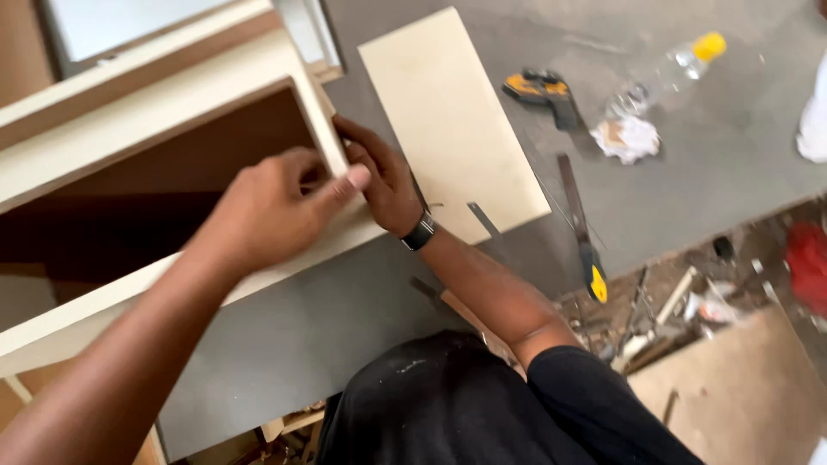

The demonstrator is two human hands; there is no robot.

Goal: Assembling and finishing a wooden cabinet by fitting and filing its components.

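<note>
A cream-edged wooden box (pixel 155 112) with a dark brown inside lies on the grey table (pixel 327 319). Both of my hands meet at its near right corner. My left hand (pixel 276 207) curls over the corner from the inside, thumb pressed along the front edge. My right hand (pixel 383 176), a black watch on its wrist, lies against the outer face of the side panel with fingers stretched along it. Its thumb is hidden.
A loose cream board (pixel 448 120) lies right of the corner. Beyond it are a yellow-and-black power tool (pixel 543 90), crumpled paper (pixel 627 138), a yellow-capped plastic bottle (pixel 680 65) and a yellow-handled blade tool (pixel 586 241). Scraps litter the floor (pixel 689 301) past the table edge.
</note>
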